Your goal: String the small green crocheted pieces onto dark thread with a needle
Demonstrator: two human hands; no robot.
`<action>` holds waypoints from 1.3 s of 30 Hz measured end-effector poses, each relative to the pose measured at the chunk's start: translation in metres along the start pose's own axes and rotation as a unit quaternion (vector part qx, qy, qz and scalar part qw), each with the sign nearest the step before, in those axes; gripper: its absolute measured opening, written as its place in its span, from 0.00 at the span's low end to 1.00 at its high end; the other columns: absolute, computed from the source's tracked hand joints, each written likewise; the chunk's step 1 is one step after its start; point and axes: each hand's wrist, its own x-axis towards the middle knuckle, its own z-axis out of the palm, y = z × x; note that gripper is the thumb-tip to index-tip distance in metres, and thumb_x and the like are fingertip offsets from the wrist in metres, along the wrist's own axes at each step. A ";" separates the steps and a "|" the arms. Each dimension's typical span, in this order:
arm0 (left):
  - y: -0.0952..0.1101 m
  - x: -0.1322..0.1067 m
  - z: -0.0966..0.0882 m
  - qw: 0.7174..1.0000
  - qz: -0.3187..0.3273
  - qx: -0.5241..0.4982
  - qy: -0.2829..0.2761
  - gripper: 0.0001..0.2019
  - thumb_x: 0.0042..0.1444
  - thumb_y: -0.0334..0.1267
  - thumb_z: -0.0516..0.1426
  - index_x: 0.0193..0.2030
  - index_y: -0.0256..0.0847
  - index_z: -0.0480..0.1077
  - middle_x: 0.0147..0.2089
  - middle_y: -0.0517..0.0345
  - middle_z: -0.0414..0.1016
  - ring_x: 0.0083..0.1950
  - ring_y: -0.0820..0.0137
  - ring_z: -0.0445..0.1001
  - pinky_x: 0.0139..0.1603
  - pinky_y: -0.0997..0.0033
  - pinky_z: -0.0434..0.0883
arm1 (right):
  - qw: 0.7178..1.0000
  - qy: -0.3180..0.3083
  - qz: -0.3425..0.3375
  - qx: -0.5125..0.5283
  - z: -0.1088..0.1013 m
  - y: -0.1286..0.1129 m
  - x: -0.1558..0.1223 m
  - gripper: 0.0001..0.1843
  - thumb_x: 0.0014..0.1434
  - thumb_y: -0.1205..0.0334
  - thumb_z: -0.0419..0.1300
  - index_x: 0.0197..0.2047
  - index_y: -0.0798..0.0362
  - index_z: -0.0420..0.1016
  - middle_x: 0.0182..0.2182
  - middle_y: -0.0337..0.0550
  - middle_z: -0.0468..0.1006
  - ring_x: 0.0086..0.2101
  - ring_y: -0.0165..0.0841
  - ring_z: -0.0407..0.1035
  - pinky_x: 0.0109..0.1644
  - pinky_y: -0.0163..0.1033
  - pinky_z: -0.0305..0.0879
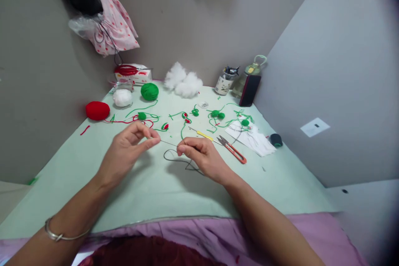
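My left hand (132, 143) is closed in a pinch of thumb and forefinger over the middle of the table. A thin dark thread (168, 143) runs taut from its fingertips to my right hand (199, 153), which also pinches it. Whether a needle is in either pinch is too small to tell. Slack loops of dark thread (168, 159) lie on the table under my right hand. Just beyond that hand are a yellow-handled crochet hook (205, 135) and orange thread snips (236, 153). Small red, white and green crocheted pieces (186, 118) lie farther back.
Red yarn (97, 110), white yarn (122, 97) and green yarn (149, 91) stand at the back left. White stuffing (183, 81) sits against the wall. On the right are crumpled white tissue (254, 139), a dark thread spool (276, 140), a phone (249, 90) and a pen cup (224, 83).
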 end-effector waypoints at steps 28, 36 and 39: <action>-0.008 -0.004 0.028 0.998 0.041 0.042 0.002 0.07 0.57 0.45 0.64 0.38 0.48 0.83 0.41 0.54 0.80 0.46 0.61 0.74 0.58 0.57 0.67 | 0.933 0.046 -0.230 -0.273 0.023 0.026 0.002 0.14 0.72 0.63 0.49 0.39 0.54 0.75 0.33 0.48 0.78 0.35 0.33 0.69 0.41 0.36 0.62; -0.012 -0.006 0.020 0.970 0.160 0.185 0.007 0.04 0.56 0.42 0.64 0.32 0.49 0.80 0.33 0.59 0.76 0.40 0.63 0.72 0.58 0.55 0.66 | 0.984 0.048 -0.098 -0.142 0.007 0.008 0.004 0.15 0.71 0.60 0.54 0.33 0.53 0.75 0.29 0.39 0.75 0.29 0.28 0.65 0.38 0.33 0.59; -0.007 -0.009 0.021 0.981 0.111 0.154 0.032 0.05 0.52 0.43 0.67 0.29 0.47 0.78 0.35 0.58 0.72 0.43 0.63 0.71 0.52 0.60 0.68 | 0.988 0.034 -0.076 -0.127 0.009 0.007 0.003 0.15 0.70 0.61 0.53 0.33 0.54 0.75 0.29 0.38 0.75 0.29 0.27 0.64 0.37 0.32 0.57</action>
